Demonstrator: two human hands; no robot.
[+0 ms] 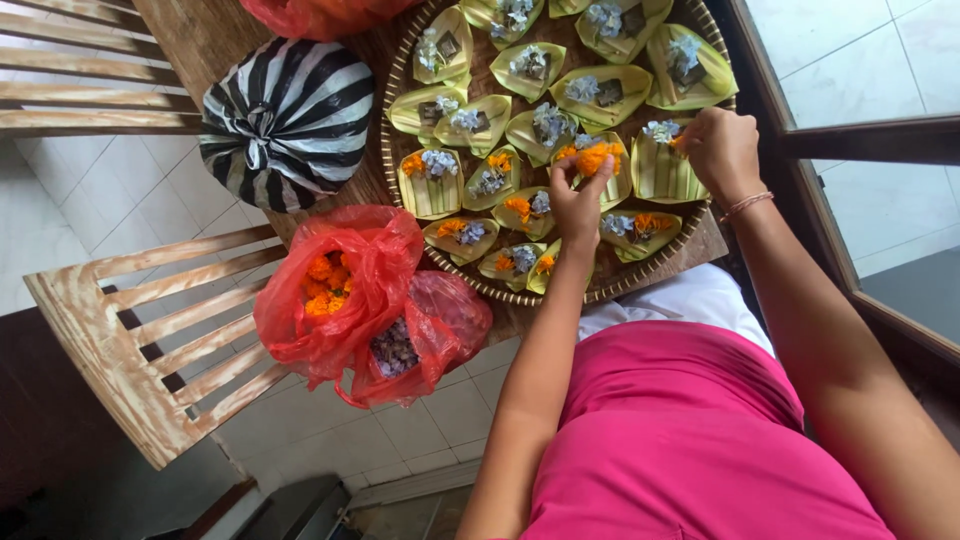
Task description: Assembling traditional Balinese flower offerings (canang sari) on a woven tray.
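A round woven tray (400,75) sits on a wooden desk (190,30), packed with small folded leaf cups (430,185). The cups lie close together in rows, so each one can be reached from the near rim without moving the others. Those at the 12 o'clock side hold only pale blue-grey petals (605,18), while those toward 6 o'clock also carry orange ones, so the orange appears to be going in from the near side outward.

The left hand (578,200) hovers over the middle of the tray, fingers pinched narrow around a tuft of orange marigold petals (595,157), held just above a leaf cup as if to drop them in. The right hand (720,150), at about 3 o'clock of the tray, is also closed to a pinch, fingertips touching orange bits at the top of a ribbed leaf cup (662,170); how much it holds I cannot tell.

At 8 o'clock from the tray, off its rim and near the left arm, an open red plastic bag (340,290) shows more orange petals (325,285), its mouth rolled wide for easy reaching. A second red bag (435,330) just beside it holds darker, greyish material. A tied black-and-white striped bag (285,120) rests at 9 o'clock of the tray, closed. A slatted wooden chair (150,330) stands below the desk edge.
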